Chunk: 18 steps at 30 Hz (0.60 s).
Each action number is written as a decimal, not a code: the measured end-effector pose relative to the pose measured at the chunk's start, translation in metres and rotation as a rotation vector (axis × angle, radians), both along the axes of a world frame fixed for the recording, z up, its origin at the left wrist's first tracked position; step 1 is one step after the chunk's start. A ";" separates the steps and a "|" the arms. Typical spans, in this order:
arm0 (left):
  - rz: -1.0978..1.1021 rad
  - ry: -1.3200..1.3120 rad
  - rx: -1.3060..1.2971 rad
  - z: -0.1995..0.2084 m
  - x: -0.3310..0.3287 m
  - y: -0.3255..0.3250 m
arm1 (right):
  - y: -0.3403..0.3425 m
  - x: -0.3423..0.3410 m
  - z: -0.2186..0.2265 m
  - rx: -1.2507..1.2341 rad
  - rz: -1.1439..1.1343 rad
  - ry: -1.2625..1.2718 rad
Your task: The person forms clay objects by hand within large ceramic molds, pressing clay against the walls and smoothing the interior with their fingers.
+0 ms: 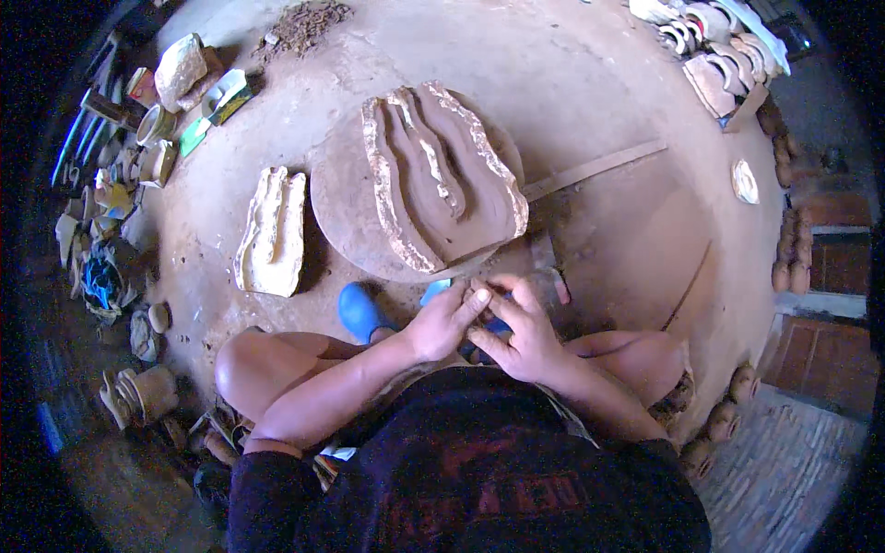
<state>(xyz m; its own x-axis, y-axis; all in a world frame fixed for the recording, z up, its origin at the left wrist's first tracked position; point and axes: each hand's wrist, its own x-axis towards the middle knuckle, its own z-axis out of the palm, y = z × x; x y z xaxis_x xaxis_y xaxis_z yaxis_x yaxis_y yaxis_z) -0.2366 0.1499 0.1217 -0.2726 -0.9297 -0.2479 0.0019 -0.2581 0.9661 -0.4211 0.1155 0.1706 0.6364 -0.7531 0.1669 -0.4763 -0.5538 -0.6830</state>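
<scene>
My left hand (441, 321) and my right hand (522, 334) meet above my lap, fingers bent and pressed together. Something small and dark may be between the fingertips, but the fingers hide it. Just beyond them lies a large mould (392, 207) with pale, crusty raised walls and a central ridge, its U-shaped channel lined with smooth grey-brown clay. It rests on a round, clay-smeared board (346, 226). To its left, a smaller cream-white mould piece (288, 244) with a ridge lies on the floor. Neither hand touches the moulds.
A blue clog (359, 311) is on my foot near the board. A flat wooden strip (599, 170) extends right from the board. Containers and a pale block (181, 70) crowd the left; curved mould pieces (728, 69) are stacked far right. Crumbled clay (304, 28) lies at the back.
</scene>
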 end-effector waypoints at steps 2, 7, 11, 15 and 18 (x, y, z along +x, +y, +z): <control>-0.027 0.076 0.181 -0.004 0.004 0.001 | -0.011 -0.013 0.002 -0.041 0.059 0.089; 0.332 -0.384 0.098 -0.027 0.055 -0.004 | -0.051 -0.010 -0.027 0.203 -0.149 0.014; 0.097 -0.634 0.325 -0.033 0.094 -0.024 | -0.065 0.026 -0.039 0.122 0.008 0.119; 0.221 -0.490 0.294 -0.050 0.083 -0.025 | -0.074 0.070 -0.028 0.164 0.132 0.436; 0.280 -0.421 0.199 -0.071 0.085 -0.022 | -0.054 0.077 -0.032 0.153 0.159 0.754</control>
